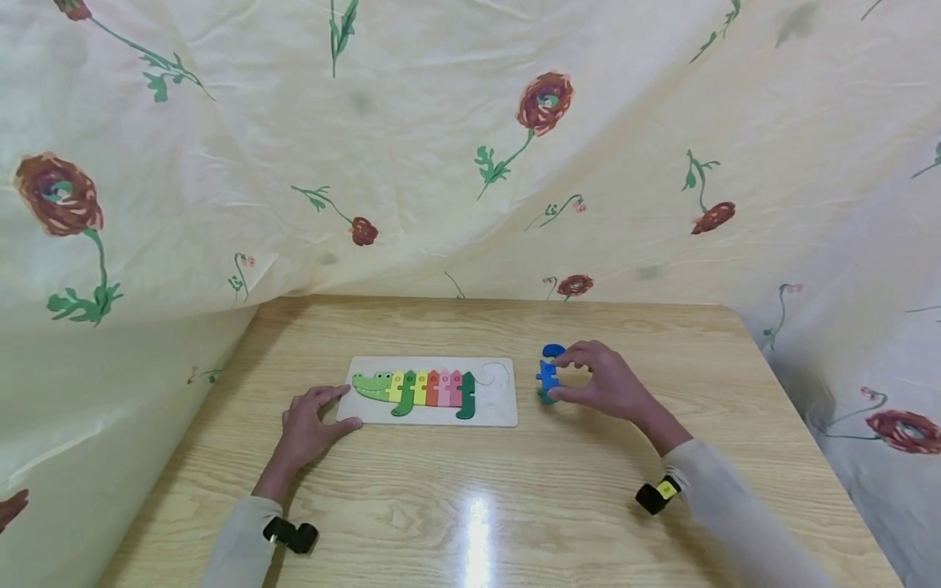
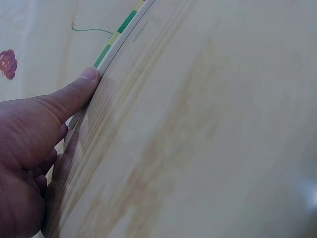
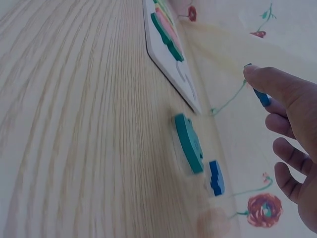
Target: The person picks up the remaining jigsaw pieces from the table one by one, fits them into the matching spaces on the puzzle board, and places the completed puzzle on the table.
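A crocodile puzzle board (image 1: 434,416) lies on the table, with a green head piece (image 1: 372,385) and several coloured body pieces in it; a tail outline shows at its right end. My left hand (image 1: 309,429) rests at the board's left end, the thumb along the near edge and a fingertip at the left edge. To the right of the board, my right hand (image 1: 606,382) pinches a blue puzzle piece (image 3: 261,97) between thumb and finger, raised over the table. Below it in the right wrist view lie a teal piece (image 3: 188,144) and a dark blue piece (image 3: 216,177).
The wooden table (image 1: 412,498) carries the board and the loose pieces. A flowered cloth (image 1: 426,163) hangs behind the table and down both sides. Light glares on the near part of the tabletop.
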Motion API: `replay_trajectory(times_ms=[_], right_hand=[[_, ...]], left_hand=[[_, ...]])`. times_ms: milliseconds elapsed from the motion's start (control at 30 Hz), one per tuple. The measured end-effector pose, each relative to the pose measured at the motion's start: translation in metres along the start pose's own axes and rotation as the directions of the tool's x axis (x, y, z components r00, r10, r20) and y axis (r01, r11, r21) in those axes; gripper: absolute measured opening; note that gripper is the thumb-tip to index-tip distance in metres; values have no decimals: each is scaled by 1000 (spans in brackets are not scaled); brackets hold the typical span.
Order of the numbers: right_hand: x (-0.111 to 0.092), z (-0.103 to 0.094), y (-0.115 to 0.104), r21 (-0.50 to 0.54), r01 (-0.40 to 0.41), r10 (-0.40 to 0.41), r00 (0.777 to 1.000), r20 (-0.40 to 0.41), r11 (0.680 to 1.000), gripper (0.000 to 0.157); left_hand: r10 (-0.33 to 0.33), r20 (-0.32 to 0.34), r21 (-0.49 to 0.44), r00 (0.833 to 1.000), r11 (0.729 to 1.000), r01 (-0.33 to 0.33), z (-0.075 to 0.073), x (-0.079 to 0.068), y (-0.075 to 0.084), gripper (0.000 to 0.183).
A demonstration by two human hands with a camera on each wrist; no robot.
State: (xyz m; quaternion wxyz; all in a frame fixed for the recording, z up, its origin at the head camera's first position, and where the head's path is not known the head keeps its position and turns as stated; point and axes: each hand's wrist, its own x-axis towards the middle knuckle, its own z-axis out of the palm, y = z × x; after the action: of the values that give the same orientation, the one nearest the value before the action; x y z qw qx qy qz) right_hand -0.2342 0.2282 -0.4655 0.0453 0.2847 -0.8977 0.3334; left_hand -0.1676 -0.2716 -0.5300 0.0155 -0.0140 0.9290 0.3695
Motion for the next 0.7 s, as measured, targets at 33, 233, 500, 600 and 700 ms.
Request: replay_trajectory(times_ms=[33,233,500,600,700], right_hand=[[1,2,-1,4,7,-7,1000,0,1000,43],[9,14,-6,37,13,-13,1000,3,999,44],[18,28,-11,31,2,-3,1000,21,1000,41],[21,33,-13,31,13,-14,1000,28,999,40],[24,38,-15,29,21,-22,999,29,999,40]], left_hand=[[-1,1,0,1000,1000,1,0,0,0,76],[2,-2,-6,1000,1000,-2,1,1,-2,76],[2,-1,-1,1000,1000,-2,2,1,-2,77],[-4,0,-2,1000,1000,4,2,1,-2,77],[-6,0,-6,1000,1000,6,2,1,-2,76]])
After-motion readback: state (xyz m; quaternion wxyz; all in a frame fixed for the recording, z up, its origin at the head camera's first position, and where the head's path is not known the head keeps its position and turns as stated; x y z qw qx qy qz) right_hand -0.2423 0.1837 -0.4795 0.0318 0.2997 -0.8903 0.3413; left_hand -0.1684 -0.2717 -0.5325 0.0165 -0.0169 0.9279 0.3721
